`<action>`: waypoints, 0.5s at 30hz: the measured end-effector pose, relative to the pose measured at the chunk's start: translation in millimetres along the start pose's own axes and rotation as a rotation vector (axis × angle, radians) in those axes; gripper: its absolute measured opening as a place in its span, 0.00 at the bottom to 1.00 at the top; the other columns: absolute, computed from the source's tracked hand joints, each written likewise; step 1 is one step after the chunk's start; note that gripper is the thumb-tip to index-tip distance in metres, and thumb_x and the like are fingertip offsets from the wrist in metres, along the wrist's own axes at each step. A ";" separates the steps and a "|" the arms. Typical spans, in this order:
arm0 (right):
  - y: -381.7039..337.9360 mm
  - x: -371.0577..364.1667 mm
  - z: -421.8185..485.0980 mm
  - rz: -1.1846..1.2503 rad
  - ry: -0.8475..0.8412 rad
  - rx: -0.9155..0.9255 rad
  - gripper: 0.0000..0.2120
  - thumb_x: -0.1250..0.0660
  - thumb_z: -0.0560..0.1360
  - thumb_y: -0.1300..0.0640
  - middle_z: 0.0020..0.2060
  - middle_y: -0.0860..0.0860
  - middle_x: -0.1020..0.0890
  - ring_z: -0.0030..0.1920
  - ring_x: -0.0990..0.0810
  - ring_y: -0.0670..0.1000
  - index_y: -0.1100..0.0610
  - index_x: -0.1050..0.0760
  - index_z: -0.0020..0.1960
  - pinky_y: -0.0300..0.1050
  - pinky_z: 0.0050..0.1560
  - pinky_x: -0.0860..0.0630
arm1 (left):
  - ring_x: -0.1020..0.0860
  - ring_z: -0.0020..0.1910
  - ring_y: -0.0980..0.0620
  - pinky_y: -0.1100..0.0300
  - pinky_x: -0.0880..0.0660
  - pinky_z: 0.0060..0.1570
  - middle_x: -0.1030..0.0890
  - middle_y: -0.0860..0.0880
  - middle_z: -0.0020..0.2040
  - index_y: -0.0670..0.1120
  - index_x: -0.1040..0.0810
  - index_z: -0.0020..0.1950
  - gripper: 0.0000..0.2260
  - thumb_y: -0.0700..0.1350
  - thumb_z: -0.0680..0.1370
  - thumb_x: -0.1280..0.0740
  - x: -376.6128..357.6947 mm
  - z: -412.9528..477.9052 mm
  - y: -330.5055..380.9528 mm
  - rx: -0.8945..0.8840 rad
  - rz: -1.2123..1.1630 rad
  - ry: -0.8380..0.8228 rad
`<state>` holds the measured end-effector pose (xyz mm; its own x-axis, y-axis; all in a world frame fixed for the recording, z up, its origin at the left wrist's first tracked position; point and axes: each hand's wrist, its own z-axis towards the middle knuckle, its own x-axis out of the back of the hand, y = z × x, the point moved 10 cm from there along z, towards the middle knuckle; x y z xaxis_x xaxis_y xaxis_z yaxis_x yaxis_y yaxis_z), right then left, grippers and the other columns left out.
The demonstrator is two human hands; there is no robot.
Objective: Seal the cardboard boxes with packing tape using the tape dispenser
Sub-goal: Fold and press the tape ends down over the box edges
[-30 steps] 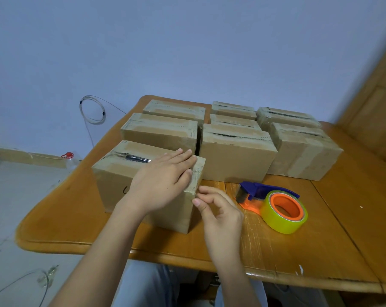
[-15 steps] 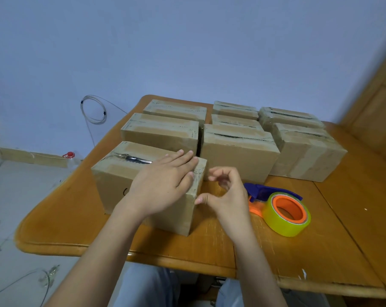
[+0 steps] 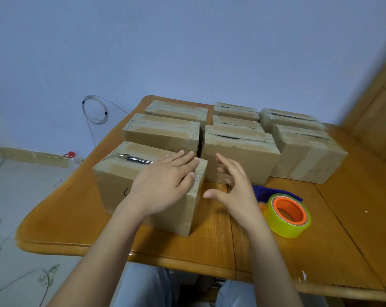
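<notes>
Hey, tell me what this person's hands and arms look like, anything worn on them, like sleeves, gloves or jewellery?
The left hand and right hand are both bare: no gloves, rings or bracelets show. The left forearm and right forearm are bare too, with no watch, and no sleeve in view down to the picture's lower edge. The nails that show look short and unpainted.

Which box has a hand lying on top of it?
The front box, nearest the person in the left column. The left hand rests flat on its top; the other boxes behind and beside it have no hand on top.
</notes>
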<state>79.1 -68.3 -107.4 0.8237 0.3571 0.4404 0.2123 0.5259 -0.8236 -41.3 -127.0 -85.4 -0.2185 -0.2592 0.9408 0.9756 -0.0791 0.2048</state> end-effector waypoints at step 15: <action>-15.3 -23.7 -37.2 -0.007 0.030 0.072 0.26 0.38 0.75 0.41 0.69 0.40 0.33 0.70 0.37 0.39 0.46 0.34 0.71 0.33 0.68 0.38 | 0.48 0.77 0.58 0.64 0.53 0.72 0.43 0.55 0.78 0.54 0.41 0.77 0.30 0.58 0.77 0.60 -0.6 -1.4 3.2 0.050 -0.020 -0.016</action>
<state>75.9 -113.5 -118.5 0.8381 0.3301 0.4343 0.1808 0.5830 -0.7921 -38.1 -128.4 -85.7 -0.2383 -0.2421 0.9405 0.9709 -0.0357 0.2368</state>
